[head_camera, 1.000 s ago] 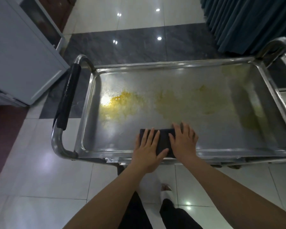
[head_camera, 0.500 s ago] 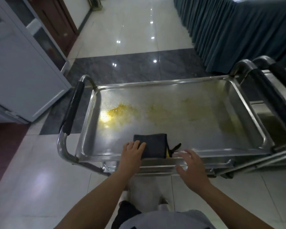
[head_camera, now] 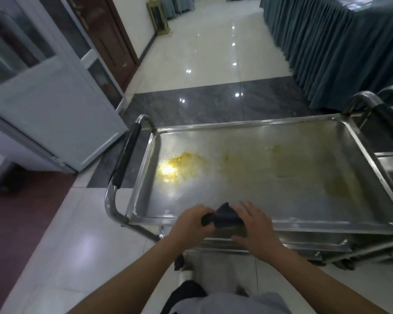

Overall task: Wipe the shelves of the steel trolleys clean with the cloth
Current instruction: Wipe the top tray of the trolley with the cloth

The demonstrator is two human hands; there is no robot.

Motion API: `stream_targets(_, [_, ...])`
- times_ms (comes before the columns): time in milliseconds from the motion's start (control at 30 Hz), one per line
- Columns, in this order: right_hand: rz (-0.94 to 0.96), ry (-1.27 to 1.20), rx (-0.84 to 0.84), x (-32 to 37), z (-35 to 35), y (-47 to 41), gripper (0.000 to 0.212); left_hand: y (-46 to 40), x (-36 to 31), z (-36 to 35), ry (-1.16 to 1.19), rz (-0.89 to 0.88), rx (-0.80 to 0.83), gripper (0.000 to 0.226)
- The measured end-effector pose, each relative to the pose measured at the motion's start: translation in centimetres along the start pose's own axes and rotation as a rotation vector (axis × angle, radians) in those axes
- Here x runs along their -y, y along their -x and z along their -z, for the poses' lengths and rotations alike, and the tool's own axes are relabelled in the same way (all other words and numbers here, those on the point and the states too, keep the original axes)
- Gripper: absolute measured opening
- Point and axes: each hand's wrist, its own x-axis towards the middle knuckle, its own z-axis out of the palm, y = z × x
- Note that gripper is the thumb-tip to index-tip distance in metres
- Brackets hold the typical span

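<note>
both hands are on the cloth (head_camera: 225, 217) at the shelf's (head_camera: 281, 177) near rim: my left hand (head_camera: 191, 223) pinches one end, my right hand (head_camera: 254, 225) lies spread on it. i should flatten it, then press through the yellow stain (head_camera: 182, 166).

Glossy white floor tiles (head_camera: 213, 48) reflect ceiling lights, crossed by a band of dark grey stone (head_camera: 213, 103). A pale blue-grey door (head_camera: 55, 114) stands open at left beside a dark wooden door (head_camera: 109, 37). Pleated teal skirting (head_camera: 340, 53) drapes tables at right.
</note>
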Motion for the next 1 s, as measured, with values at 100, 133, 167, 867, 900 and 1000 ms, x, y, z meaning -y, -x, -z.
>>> stream_targets(100, [0.037,-0.176,0.021,1.8,0.5,-2.8,0.030,1.2,-0.3,2.3,0.364,0.170,-0.015,0.024])
stream_targets(133, [-0.002,-0.348,0.079,2.4,0.8,-3.6,0.020,1.6,-0.3,3.3,0.485,0.229,-0.055,0.028])
stream_targets(167, [-0.037,-0.539,0.126,2.9,1.1,-4.4,0.016,2.0,-0.1,4.4,0.578,0.286,-0.117,0.029])
stream_targets(867, [-0.727,-1.223,0.114,13.8,-5.7,-15.6,0.043,1.9,14.1,8.2,0.749,0.820,-0.211,0.052])
stream_targets(900, [-0.724,-1.206,0.080,14.8,-5.9,-16.2,0.043,1.3,14.2,8.6,0.600,0.784,-0.192,0.055])
stream_targets(1000, [-0.698,-1.161,0.101,17.1,-6.6,-17.3,0.034,0.4,14.2,8.7,0.012,0.597,-0.055,0.067])
